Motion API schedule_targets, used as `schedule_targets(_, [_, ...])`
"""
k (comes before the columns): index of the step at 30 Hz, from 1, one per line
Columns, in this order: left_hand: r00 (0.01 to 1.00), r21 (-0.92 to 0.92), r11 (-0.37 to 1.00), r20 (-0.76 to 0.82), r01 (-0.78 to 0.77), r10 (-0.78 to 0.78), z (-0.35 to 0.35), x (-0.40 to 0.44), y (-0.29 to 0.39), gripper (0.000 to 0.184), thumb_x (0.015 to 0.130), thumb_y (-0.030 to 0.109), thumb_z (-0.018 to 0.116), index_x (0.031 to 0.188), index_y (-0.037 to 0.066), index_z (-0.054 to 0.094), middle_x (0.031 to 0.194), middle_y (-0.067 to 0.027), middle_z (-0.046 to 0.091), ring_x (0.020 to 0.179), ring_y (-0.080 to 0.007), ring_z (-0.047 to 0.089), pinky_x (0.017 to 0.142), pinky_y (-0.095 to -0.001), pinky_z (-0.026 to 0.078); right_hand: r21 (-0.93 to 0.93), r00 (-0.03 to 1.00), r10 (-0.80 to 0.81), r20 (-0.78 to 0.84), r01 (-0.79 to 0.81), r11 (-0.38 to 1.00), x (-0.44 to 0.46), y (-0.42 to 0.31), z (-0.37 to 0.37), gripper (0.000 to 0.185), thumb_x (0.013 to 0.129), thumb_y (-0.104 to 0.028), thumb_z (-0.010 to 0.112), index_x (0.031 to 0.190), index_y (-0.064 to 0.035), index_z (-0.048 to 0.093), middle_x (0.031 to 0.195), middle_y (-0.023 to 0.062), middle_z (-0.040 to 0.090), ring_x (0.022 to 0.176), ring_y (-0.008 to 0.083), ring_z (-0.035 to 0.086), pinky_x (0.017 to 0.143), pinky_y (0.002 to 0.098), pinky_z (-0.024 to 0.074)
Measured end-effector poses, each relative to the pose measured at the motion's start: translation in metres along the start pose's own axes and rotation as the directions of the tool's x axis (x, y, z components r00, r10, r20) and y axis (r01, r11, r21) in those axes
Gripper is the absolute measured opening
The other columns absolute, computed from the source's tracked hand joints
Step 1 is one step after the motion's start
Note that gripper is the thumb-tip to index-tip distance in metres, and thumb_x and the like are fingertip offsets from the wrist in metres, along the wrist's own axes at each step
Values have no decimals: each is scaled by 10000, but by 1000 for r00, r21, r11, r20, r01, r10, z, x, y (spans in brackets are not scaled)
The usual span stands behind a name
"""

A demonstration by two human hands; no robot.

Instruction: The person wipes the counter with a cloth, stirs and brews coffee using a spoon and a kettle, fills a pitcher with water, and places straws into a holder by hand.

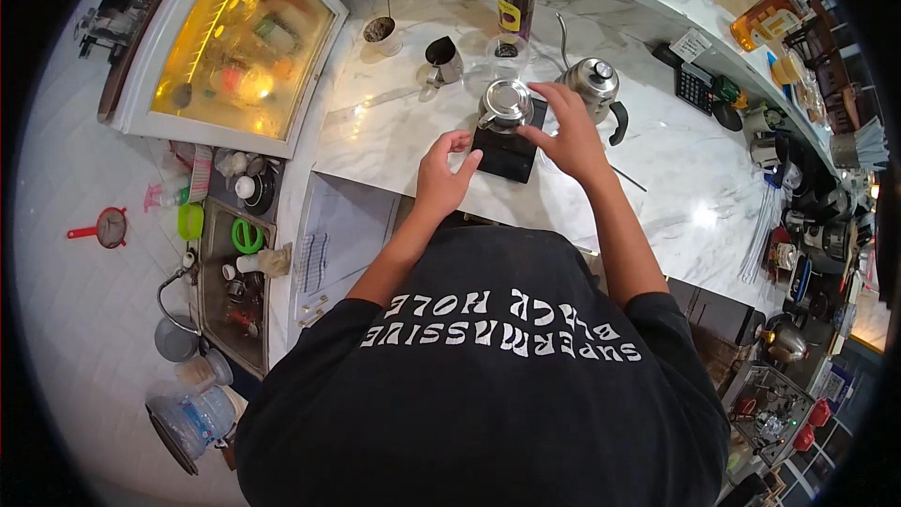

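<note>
A small glass coffee server (507, 105) with a shiny metal lid stands on a black scale (505, 158) at the counter's near edge. My right hand (571, 130) is at the server's right side, thumb and fingers spread apart. Whether its fingertips touch the glass, I cannot tell. Left of the scale, my left hand (447, 175) is held with thumb and fingers apart, holding nothing. Beyond the right hand is a steel gooseneck kettle (595, 81) with a black handle. A metal pitcher (443, 62) sits behind the server, to the left.
A tall bottle with a yellow label (514, 9) and a white cup (382, 36) stand farther back on the marble counter (671, 178). A thin dark stick (629, 177) lies right of the scale. At left are a glass-door fridge (246, 42) and a sink (221, 263).
</note>
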State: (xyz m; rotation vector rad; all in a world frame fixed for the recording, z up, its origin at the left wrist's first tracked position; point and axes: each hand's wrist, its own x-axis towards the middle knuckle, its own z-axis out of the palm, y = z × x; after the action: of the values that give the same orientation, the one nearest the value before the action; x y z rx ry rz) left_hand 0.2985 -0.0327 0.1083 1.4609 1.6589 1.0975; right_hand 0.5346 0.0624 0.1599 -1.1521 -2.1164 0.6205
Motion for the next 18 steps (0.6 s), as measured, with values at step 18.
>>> schedule_targets(18, [999,-41,999,-42,19,-20,18,21,-6,360,969,197,755,1276,29,668,1120,-103,756,1030,-198,707,947,-373,537,201,957,6,291,-67,977,47,4,7,800,757,-95,876,1491,-134,561,1447,153,586,1321,328,586,1112,417,483])
